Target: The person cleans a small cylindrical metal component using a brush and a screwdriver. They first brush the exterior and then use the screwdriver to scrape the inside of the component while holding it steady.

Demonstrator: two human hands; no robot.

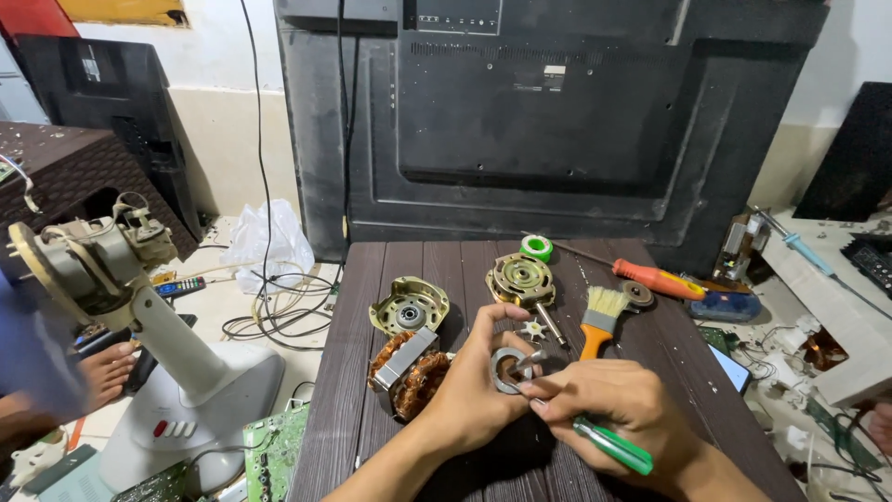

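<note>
Head view: left hand (469,390) fingers pinched on a metal ring (507,370), right hand (621,409) fingers clamped around a green-handled screwdriver (611,445).

Both hands meet at centre, left (474,386) pinching, right (618,409) curled closed.

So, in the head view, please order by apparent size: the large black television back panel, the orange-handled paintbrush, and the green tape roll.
1. Black television back panel
2. Orange-handled paintbrush
3. Green tape roll, though it lies farther from the camera.
</note>
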